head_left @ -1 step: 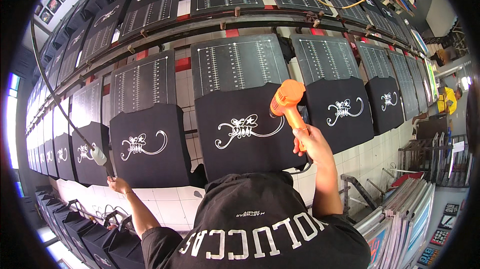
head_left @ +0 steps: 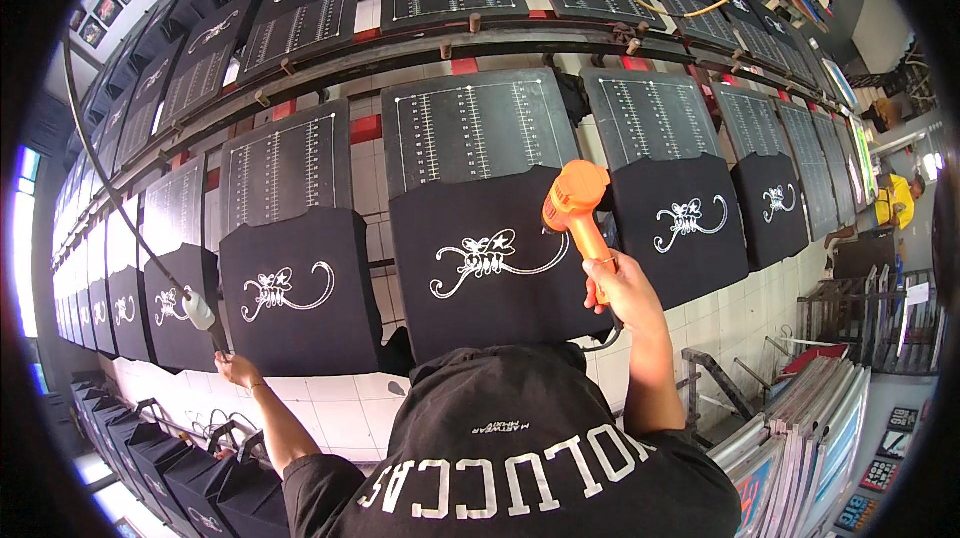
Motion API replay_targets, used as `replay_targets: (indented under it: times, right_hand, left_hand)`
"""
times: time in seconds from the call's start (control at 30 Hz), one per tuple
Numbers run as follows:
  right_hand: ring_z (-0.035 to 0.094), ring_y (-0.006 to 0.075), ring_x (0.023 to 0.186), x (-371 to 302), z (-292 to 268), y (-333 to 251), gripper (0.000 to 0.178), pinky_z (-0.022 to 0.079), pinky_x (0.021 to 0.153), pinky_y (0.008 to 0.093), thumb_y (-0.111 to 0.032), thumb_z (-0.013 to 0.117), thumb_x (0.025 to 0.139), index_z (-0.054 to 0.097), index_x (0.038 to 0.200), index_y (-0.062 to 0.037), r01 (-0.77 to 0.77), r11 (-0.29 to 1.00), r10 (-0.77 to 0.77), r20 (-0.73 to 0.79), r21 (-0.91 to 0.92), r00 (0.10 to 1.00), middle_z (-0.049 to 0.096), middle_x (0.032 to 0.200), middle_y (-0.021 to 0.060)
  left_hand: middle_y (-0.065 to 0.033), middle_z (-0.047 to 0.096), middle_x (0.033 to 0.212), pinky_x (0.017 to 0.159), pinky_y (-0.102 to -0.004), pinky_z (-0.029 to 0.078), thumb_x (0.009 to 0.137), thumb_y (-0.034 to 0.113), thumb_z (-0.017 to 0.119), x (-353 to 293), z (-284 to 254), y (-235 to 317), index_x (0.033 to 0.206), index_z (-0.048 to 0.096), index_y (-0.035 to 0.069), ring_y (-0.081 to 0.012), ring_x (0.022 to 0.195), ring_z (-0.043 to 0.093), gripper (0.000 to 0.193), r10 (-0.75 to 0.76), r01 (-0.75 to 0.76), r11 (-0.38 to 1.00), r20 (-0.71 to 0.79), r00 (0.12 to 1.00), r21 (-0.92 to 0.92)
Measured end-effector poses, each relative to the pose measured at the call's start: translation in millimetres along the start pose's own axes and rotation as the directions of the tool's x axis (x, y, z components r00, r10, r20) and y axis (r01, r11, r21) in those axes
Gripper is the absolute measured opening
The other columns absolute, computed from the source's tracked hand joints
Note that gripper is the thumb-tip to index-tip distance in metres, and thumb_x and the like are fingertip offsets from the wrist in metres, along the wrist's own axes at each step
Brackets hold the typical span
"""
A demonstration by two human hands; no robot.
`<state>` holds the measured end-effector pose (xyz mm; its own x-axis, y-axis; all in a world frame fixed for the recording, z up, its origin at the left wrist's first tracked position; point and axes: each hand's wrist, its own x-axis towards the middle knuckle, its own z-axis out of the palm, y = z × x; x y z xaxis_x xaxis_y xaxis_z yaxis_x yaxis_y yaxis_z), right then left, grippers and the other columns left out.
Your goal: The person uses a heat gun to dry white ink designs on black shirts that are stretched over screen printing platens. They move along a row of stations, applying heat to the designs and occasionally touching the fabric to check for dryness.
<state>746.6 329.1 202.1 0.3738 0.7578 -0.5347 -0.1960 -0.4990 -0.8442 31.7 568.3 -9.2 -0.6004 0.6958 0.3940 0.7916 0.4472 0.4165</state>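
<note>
Head camera looked down over a person in a black shirt with white lettering, standing at a long row of black boards. The right hand [head_left: 618, 286] was closed around the handle of an orange heat gun [head_left: 577, 200], held upright with its rounded body at the top. The heat gun sat just over the right edge of a black shirt [head_left: 490, 273] stretched flat on the middle board, beside its white print [head_left: 488, 258], a small star-topped figure with long curling lines to both sides. The left hand [head_left: 237, 369] was wrapped around the lower end of a grey nozzle [head_left: 200, 311] fed by a dark hose [head_left: 110, 188] that ran up and away to the upper left. That nozzle hung in front of the next shirts [head_left: 290, 288] to the left, which carried the same white print. Above each shirt, the bare board [head_left: 475, 123] showed white ruler lines. Further boards curved away on both sides, and stacked frames [head_left: 810, 428] stood at the lower right.
</note>
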Motion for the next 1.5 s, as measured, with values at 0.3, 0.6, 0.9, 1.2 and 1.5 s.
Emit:
replay_targets:
  times: [0.3,0.6,0.9,1.2,1.5]
  right_hand:
    - [0.059,0.0107,0.055,3,-5,-1,0.032,0.045,0.048,0.0235,-0.032,0.064,0.092,0.056,0.100,-0.0023,-0.023,0.999,0.025,-0.042,0.045,0.999,0.057,0.068,0.0012]
    - [0.058,0.0104,0.054,-3,-10,1,0.026,0.044,0.047,0.0230,-0.028,0.062,0.093,0.057,0.097,-0.0032,-0.013,0.997,0.021,-0.107,0.072,0.994,0.057,0.067,0.0014]
    - [0.057,0.0114,0.052,-14,-14,7,0.026,0.044,0.046,0.0233,-0.026,0.060,0.093,0.056,0.101,-0.0009,-0.043,0.998,0.050,-0.127,0.056,0.991,0.057,0.066,0.0028]
    - [0.057,0.0105,0.054,-29,-13,10,0.024,0.044,0.047,0.0236,-0.027,0.061,0.093,0.056,0.097,-0.0033,-0.073,0.995,0.081,-0.121,0.063,0.989,0.057,0.066,0.0017]
    - [0.056,0.0100,0.054,-45,-14,18,0.025,0.044,0.048,0.0239,-0.027,0.061,0.093,0.056,0.095,-0.0031,-0.070,0.995,0.074,-0.068,0.065,0.995,0.056,0.066,0.0018]
  left_hand:
    - [-0.0215,0.062,0.111,0.092,-0.0423,0.043,0.100,0.025,0.047,1,6,13,0.121,0.059,-0.001,-0.0355,0.106,0.056,0.036,0.069,-0.058,0.997,0.222,0.973,-0.056]
    - [-0.0197,0.051,0.133,0.107,-0.0416,0.035,0.096,0.024,0.053,0,-4,40,0.131,0.054,0.004,-0.0330,0.127,0.044,0.040,0.156,-0.154,0.988,0.331,0.931,-0.031]
    - [-0.0147,0.060,0.114,0.095,-0.0362,0.044,0.098,0.028,0.051,-100,-170,329,0.114,0.060,-0.003,-0.0230,0.108,0.058,0.036,0.563,0.032,0.608,0.460,0.687,-0.793]
    - [-0.0189,0.063,0.108,0.083,-0.0434,0.050,0.096,0.021,0.058,-235,-303,448,0.098,0.065,0.001,-0.0323,0.102,0.062,0.022,0.621,0.860,-0.016,-0.679,-0.391,-0.510]
    - [-0.0133,0.059,0.096,0.074,-0.0357,0.050,0.098,0.028,0.054,-257,-322,458,0.096,0.062,0.000,-0.0250,0.089,0.058,0.029,0.476,0.778,0.466,-0.621,-0.622,-0.422]
